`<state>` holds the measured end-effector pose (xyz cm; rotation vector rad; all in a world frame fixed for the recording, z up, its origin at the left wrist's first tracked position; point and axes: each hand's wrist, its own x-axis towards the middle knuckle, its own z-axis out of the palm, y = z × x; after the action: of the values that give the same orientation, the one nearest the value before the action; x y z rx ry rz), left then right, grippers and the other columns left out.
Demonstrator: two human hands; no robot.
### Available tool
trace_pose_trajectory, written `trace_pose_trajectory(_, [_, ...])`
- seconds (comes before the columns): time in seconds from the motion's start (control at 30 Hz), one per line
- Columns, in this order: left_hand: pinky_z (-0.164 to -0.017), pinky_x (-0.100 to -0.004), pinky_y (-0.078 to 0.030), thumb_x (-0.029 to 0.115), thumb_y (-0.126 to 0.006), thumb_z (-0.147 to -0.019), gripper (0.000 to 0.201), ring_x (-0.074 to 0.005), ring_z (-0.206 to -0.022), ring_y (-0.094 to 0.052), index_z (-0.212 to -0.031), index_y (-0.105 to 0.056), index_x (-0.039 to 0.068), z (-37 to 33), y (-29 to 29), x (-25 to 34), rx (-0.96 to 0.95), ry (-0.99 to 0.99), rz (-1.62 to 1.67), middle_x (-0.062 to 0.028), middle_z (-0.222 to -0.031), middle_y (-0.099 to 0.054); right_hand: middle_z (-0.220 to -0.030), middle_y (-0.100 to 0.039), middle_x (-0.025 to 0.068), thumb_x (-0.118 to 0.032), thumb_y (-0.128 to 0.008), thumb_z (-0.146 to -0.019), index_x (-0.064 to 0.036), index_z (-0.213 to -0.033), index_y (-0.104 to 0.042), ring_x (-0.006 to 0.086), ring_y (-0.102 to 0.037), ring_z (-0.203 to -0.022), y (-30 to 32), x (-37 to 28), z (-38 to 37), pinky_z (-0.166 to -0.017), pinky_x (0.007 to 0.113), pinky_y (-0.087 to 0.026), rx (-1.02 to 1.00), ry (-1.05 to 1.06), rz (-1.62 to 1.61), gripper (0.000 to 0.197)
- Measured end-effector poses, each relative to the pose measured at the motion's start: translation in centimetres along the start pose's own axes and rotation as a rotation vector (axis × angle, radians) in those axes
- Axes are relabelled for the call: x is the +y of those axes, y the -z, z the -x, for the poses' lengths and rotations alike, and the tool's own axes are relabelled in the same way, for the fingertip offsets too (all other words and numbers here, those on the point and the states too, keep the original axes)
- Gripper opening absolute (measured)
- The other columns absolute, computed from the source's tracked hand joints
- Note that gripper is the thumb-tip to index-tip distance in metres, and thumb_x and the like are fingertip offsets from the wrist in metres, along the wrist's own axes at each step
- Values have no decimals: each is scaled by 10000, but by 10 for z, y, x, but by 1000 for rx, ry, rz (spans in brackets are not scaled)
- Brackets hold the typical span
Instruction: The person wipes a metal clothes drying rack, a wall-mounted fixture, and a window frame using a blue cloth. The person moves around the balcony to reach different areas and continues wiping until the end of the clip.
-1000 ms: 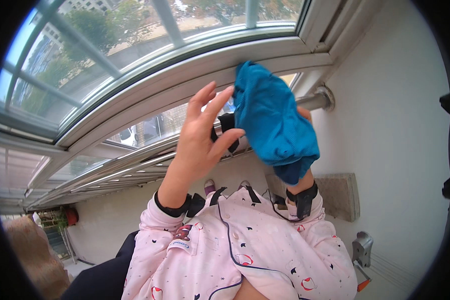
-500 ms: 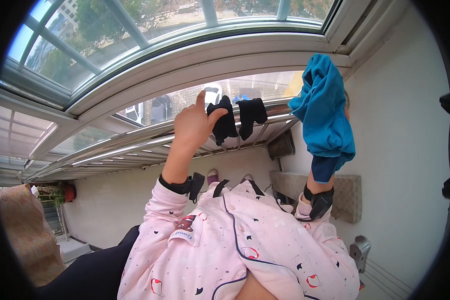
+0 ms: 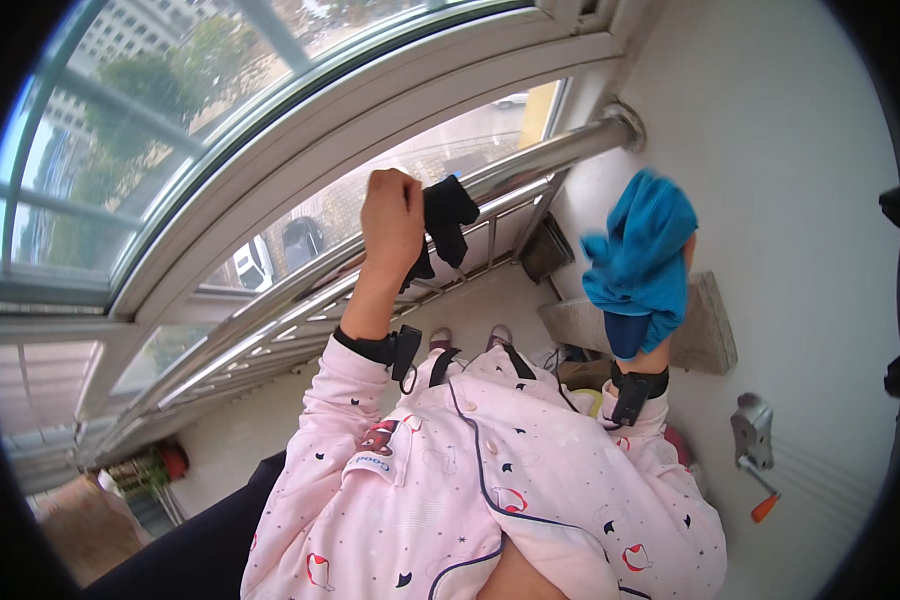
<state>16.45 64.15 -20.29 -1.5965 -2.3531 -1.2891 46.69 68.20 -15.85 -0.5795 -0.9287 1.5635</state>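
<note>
My left hand (image 3: pixel 392 220) is closed in front of the steel railing, its fingers curled; what they hold, if anything, is hidden. Close behind it hang two small black cloth items that look like socks. One black sock (image 3: pixel 450 222) drapes over the rail to the right of the hand. Only a small part of the other black sock (image 3: pixel 420 268) shows beside my wrist. At the right, my right hand (image 3: pixel 691 250) grips a bunched blue garment (image 3: pixel 638 245) with a navy band. The cloth covers most of the hand and blurs at its upper edge.
The steel railing (image 3: pixel 530 160) runs below the window and meets the white wall at right. A grey block-shaped board (image 3: pixel 705 325) lies low by that wall. A crank with an orange handle (image 3: pixel 755 445) is mounted on the wall. A potted plant (image 3: pixel 155 468) stands lower left.
My left hand went from fingers apart to curled closed, now overlapping one sock. The blue garment has dropped lower in my right hand. The whole view has turned and shifted.
</note>
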Motion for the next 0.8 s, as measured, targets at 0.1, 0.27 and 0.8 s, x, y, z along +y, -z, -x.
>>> trace_pose_trajectory(0.1, [-755,-450,-486,186,-643,-874,203,-365,-895,-607,-967,-622,7,-3,2,4,3,99,151,-168,-917,-602,-1198,-588,134,-49,-508,-859,-65,-1303,-493,168,-593,-989,2,-12,2,-883,283,-514,-65,-162,144,445])
trace_pose_trajectory(0.27, [-782,-441,-506,467,-591,-895,488,-370,-935,-634,-1076,-652,19,-14,5,14,-281,-35,-300,-191,-1018,-634,-908,-628,83,-99,-547,-854,-1,-1289,-512,130,-596,-838,0,23,11,-756,258,-495,-340,-249,445,447])
trace_pose_trajectory(0.8, [-672,-313,-408,251,-491,-982,288,-174,-701,-463,-877,-554,-10,-13,42,-30,-271,146,473,-96,-756,-549,-735,-632,27,-222,-646,-896,2,-925,-635,100,-589,-697,-84,139,-4,-637,255,-472,-338,-412,593,226])
